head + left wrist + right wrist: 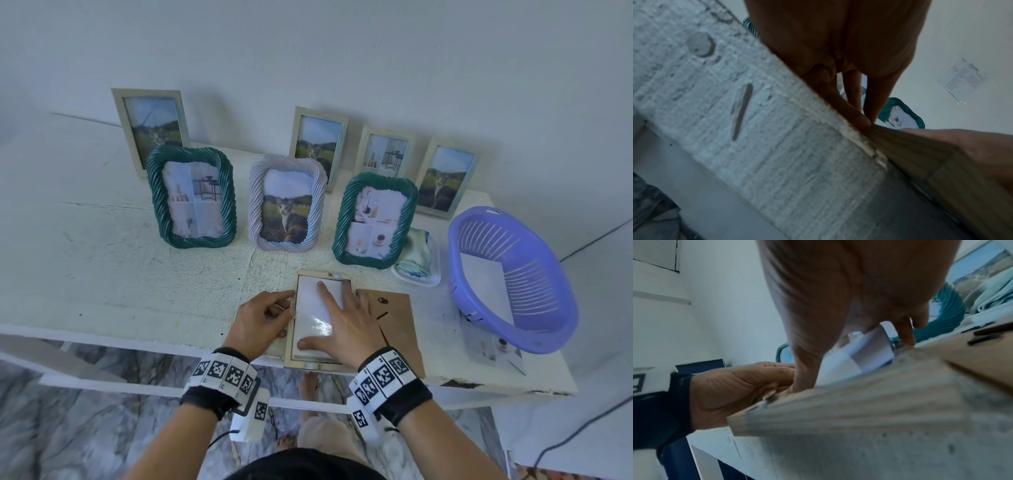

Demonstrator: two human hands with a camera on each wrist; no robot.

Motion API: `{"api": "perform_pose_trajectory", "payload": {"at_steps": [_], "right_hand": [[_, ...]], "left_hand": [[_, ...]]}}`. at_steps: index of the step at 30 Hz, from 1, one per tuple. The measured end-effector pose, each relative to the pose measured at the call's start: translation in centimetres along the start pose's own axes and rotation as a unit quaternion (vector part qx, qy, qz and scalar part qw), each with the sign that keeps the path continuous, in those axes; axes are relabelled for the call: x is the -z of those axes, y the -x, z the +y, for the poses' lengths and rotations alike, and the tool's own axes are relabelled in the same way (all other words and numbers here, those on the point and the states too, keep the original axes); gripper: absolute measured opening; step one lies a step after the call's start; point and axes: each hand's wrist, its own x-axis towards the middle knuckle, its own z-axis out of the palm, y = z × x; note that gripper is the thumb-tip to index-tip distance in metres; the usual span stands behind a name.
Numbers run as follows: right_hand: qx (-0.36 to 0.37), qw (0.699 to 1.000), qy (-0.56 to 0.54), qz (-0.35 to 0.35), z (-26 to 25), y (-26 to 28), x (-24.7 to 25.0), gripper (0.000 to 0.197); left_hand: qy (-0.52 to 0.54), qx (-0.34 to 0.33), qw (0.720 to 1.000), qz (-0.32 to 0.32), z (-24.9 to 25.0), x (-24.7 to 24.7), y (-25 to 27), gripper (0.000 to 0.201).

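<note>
Photo sheet [310,301] judged thin, glossy, slippery, easily creased; right hand [346,322] fingers spread flat on it; left hand [260,318] fingers pinch frame [322,273] rail just beside; lift by edges.

the head camera sits high over the near edge of the white table [120,274], looking forward and down, wide enough to take in the whole tabletop, the row of standing frames [318,147] and the wall [342,51] behind. the left wrist camera hangs very close under the left hand [838,40], low by the table's front edge, steeply tilted, facing along the fingers. the right wrist camera rides just as close under the right hand [838,288], looking along it and off to the left. all three views share the flat wooden frame [308,364] at the table's edge. the right wrist view also catches the left hand, and both wrist views glimpse the green twisted frame [342,219] that the head view shows whole.
</note>
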Motion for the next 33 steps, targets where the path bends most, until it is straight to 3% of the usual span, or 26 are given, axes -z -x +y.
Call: {"api": "perform_pose_trajectory", "payload": {"at_steps": [8,11,14,17,19,21,22,23,25,28,31,33], "right_hand": [[0.008,0.99,-0.052,0.128,-0.1,0.9,1.9,0.099],[0.017,0.99,-0.094,0.106,-0.3,2.5,3.2,0.104],[0.034,0.981,-0.175,0.079,-0.5,4.0,3.6,0.104],[0.026,0.935,-0.318,0.154,0.0,5.0,3.0,0.084],[0.029,0.873,-0.443,0.202,0.4,5.4,2.5,0.07],[0.043,0.815,-0.534,0.22,0.4,6.0,2.2,0.071],[0.051,0.798,-0.561,0.216,0.2,6.3,2.3,0.071],[0.064,0.788,-0.578,0.203,0.0,6.7,2.5,0.07],[0.092,0.789,-0.583,0.172,-0.5,7.1,2.9,0.07],[0.089,0.809,-0.545,0.202,0.0,7.3,2.7,0.056],[0.033,0.827,-0.491,0.271,1.7,7.2,1.5,0.047],[-0.022,0.823,-0.497,0.273,3.2,7.3,0.8,0.043]], "left_hand": [[-0.02,-0.021,0.999,0.013,0.7,0.1,0.2,0.027],[-0.026,-0.053,0.998,0.026,2.3,0.2,0.5,0.052],[0.086,-0.028,0.996,-0.02,3.9,-0.4,0.7,0.058],[0.101,-0.03,0.994,0.008,4.5,-0.9,0.6,0.043],[0.064,-0.042,0.997,0.03,4.7,-1.2,0.6,0.028],[-0.006,-0.051,0.999,0.014,4.8,-1.6,0.9,0.011],[-0.027,-0.047,0.998,-0.009,5.4,-1.9,1.2,0.014],[-0.032,-0.035,0.998,-0.044,5.6,-2.1,1.6,0.03],[0.042,0.025,0.993,-0.11,6.9,-2.6,2.3,0.051],[0.205,0.106,0.967,-0.107,8.4,-2.9,2.8,0.038],[0.232,0.09,0.964,-0.092,8.7,-3.8,2.9,0.03],[0.214,0.083,0.969,-0.089,8.6,-4.7,3.0,0.03]]}}
